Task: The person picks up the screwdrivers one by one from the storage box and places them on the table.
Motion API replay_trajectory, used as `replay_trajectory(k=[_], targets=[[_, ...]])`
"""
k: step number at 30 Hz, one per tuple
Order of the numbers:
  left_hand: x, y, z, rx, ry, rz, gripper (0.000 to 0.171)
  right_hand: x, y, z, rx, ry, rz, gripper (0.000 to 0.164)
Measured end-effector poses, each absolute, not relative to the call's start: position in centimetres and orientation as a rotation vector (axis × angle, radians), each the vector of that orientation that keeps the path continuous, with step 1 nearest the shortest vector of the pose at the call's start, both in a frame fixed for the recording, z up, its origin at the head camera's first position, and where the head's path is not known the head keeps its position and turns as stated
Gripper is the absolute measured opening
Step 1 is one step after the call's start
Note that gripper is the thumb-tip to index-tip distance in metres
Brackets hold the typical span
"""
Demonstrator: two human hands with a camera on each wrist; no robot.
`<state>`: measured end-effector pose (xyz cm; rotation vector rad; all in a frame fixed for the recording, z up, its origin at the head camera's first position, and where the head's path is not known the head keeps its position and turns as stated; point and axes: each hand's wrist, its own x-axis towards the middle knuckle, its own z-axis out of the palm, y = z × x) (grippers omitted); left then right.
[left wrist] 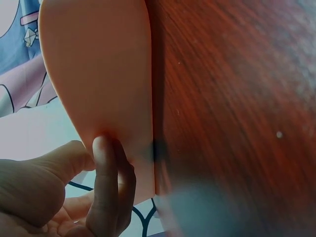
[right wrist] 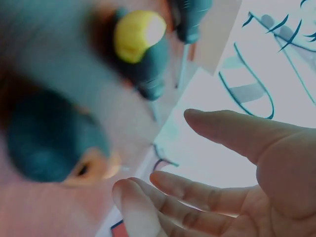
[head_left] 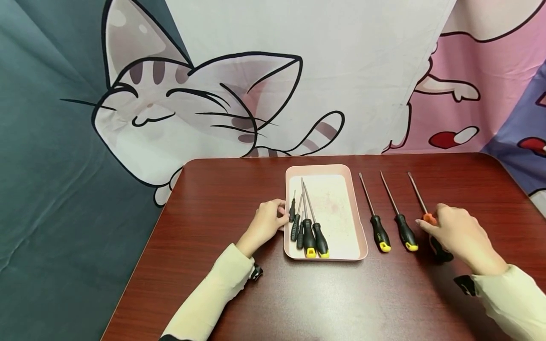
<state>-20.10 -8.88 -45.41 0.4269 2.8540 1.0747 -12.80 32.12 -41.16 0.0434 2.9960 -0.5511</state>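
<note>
A pink shallow tray (head_left: 360, 239) with a white inside holds several screwdrivers of different sizes, lying along its left side. At the tray's left edge, my left hand (head_left: 266, 221) pinches the rim between thumb and fingers; the left wrist view shows the fingertips (left wrist: 102, 148) against its outer wall. On the right, my right hand (head_left: 462, 234) is over an orange-and-black screwdriver (head_left: 430, 219), partly hiding its handle. In the right wrist view, the thumb and fingers of the right hand (right wrist: 222, 173) are spread apart, with that screwdriver's dark handle end (right wrist: 54, 138) beyond the fingertips.
Two black-and-yellow screwdrivers, one nearer the tray (head_left: 378, 232) and another (head_left: 405, 232) to its right, lie on the brown table (head_left: 332, 303), tips pointing away. Behind the table's far edge hangs a cloth (head_left: 362, 71) with cartoon drawings.
</note>
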Motion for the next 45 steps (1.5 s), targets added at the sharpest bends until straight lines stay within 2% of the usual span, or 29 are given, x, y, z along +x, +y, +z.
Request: replay_trajectory(k=[10, 25, 35, 45], targets=[[-20.1, -8.7, -45.2, 0.437, 2.843, 1.101, 0.033, -14.0, 28.8, -38.7, -0.191, 3.068, -0.643, 0.045], [-20.1, -8.8, -45.6, 0.436, 2.843, 1.09, 0.034, -15.9, 22.3, -35.8, -0.533, 2.989, -0.857, 0.023], [-20.0, -8.8, -45.3, 0.428, 2.852, 1.076, 0.034, -17.5, 17.9, -37.1, -0.627, 2.821, -0.861, 0.025], [-20.1, -8.9, -45.4, 0.436, 2.853, 1.081, 0.033, -18.0, 14.2, -39.9, -0.632, 2.648, -0.845, 0.015]])
